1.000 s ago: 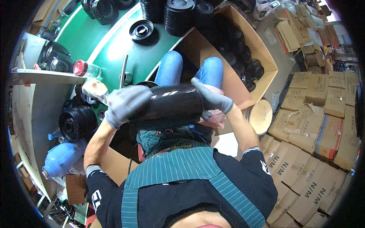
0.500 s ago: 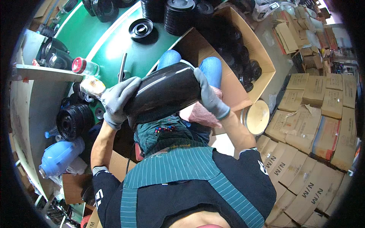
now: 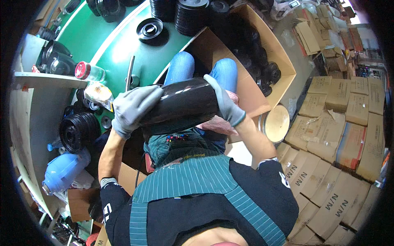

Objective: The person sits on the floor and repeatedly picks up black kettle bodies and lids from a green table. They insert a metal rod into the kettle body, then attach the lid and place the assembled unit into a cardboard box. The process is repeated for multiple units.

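Observation:
A glossy black cylinder (image 3: pixel 180 104) lies sideways above my lap, held between both hands. My left hand (image 3: pixel 133 108), in a grey glove, wraps round its left end with the fingers over the top. At the other end my right hand (image 3: pixel 225 102), also gloved in grey, grips the rim. Whether the cylinder is hollow cannot be made out. A pink cloth (image 3: pixel 217 124) rests on my thigh below my right hand. Beyond my left hand, a metal rod (image 3: pixel 130 73) stands upright on the green table (image 3: pixel 119 47).
A black round part (image 3: pixel 150 29) and stacked black discs (image 3: pixel 191 18) sit on the table. To the right stands an open carton (image 3: pixel 283 84) of black parts. A red-lidded jar (image 3: pixel 88 71), black discs (image 3: pixel 76 131) and a blue jug (image 3: pixel 65 170) are at left; sealed cartons (image 3: pixel 324 135) at right.
The cylinder has turned slightly in my hands, its far rim no longer showing. My left fingers have shifted a little to the right over it. The whole view has moved slightly.

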The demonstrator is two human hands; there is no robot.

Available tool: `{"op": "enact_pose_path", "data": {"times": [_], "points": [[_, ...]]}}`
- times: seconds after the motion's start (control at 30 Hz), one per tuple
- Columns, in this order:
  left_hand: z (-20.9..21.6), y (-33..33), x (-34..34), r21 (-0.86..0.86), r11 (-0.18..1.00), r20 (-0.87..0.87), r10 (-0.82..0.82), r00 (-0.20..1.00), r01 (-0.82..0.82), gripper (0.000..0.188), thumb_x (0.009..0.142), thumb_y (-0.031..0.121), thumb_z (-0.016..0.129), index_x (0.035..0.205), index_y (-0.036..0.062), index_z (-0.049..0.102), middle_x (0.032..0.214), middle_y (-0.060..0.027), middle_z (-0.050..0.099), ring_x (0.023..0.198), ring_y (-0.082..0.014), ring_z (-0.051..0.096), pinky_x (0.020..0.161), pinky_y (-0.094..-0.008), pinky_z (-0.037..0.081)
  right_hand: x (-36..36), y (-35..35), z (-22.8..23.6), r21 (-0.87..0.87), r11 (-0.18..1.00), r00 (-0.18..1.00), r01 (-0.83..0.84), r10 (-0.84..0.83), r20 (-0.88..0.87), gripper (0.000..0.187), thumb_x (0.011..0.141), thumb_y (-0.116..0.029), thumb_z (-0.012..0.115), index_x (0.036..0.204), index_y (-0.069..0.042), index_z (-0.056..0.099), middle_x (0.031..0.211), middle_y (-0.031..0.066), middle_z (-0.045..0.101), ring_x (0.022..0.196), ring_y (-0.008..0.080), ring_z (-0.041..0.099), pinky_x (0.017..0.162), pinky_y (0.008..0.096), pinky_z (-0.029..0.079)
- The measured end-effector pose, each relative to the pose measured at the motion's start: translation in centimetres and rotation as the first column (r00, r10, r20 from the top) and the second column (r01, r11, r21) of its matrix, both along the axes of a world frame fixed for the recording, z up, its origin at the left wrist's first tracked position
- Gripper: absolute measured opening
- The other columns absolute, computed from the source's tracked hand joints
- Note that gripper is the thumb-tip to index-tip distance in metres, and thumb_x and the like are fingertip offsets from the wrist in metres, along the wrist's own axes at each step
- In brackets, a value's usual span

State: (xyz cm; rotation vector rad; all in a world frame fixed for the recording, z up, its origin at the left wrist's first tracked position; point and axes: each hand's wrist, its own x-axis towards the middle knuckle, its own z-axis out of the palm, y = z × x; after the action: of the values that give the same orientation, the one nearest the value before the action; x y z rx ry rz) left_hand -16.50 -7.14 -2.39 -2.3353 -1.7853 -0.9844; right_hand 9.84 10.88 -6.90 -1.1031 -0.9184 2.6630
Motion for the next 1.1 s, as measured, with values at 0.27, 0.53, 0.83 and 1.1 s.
{"op": "enact_pose_path", "data": {"times": [0.27, 0.53, 0.83, 1.1], "points": [[-12.2, -3.5, -1.1, -0.378, 0.915, 0.918, 0.351, 0.183, 0.143, 0.052, 0.098, 0.023, 0.079, 0.142, -0.0004, 0.065, 0.135, -0.0126, 0.071, 0.119, -0.0215, 0.069, 0.103, -0.0378, 0.057, 1.2, -1.5, 2.7, 0.979, 0.105, 0.95, 0.175, 0.243, -0.196, 0.106, 0.106, -0.076, 0.035, 0.173, 0.001, 0.007, 0.179, 0.0281, 0.012, 0.166, 0.04, 0.016, 0.134, 0.0444, 0.014], [-1.7, 0.9, 2.2, -0.088, 0.986, 0.396, 0.166, 0.903, -0.143, 0.039, 0.085, 0.012, 0.074, 0.122, 0.0004, 0.076, 0.11, -0.0196, 0.078, 0.099, -0.0358, 0.079, 0.087, -0.0403, 0.06, 1.4, 0.5, 0.9, 0.552, 0.827, 0.972, 0.107, 0.031, -0.235, 0.066, 0.118, -0.046, 0.028, 0.168, -0.004, 0.035, 0.156, 0.0139, 0.055, 0.146, 0.022, 0.052, 0.128, 0.0372, 0.035], [-7.7, 2.4, 6.8, -0.227, 0.967, 0.154, -0.079, 0.985, 0.113, 0.071, 0.08, 0.011, 0.078, 0.147, 0.0023, 0.057, 0.143, -0.0247, 0.062, 0.132, -0.0454, 0.06, 0.113, -0.0539, 0.047, 5.8, 9.2, 0.5, 0.994, 0.092, 0.987, -0.05, 0.159, 0.035, 0.05, 0.105, -0.026, 0.07, 0.149, -0.006, 0.058, 0.138, 0.0141, 0.069, 0.129, 0.0259, 0.066, 0.112, 0.0405, 0.05], [-17.1, -2.3, -2.0, -0.235, 0.641, -0.115, 0.728, 0.676, -0.731, 0.064, 0.105, 0.022, 0.067, 0.161, -0.0008, 0.044, 0.15, -0.0304, 0.054, 0.135, -0.0454, 0.057, 0.113, -0.0478, 0.048, 0.7, 2.1, -4.5, 0.991, -0.04, 0.925, -0.13, 0.355, 0.136, 0.072, 0.082, -0.047, 0.086, 0.139, -0.007, 0.067, 0.135, 0.0205, 0.069, 0.127, 0.0394, 0.066, 0.111, 0.0478, 0.052]]}}
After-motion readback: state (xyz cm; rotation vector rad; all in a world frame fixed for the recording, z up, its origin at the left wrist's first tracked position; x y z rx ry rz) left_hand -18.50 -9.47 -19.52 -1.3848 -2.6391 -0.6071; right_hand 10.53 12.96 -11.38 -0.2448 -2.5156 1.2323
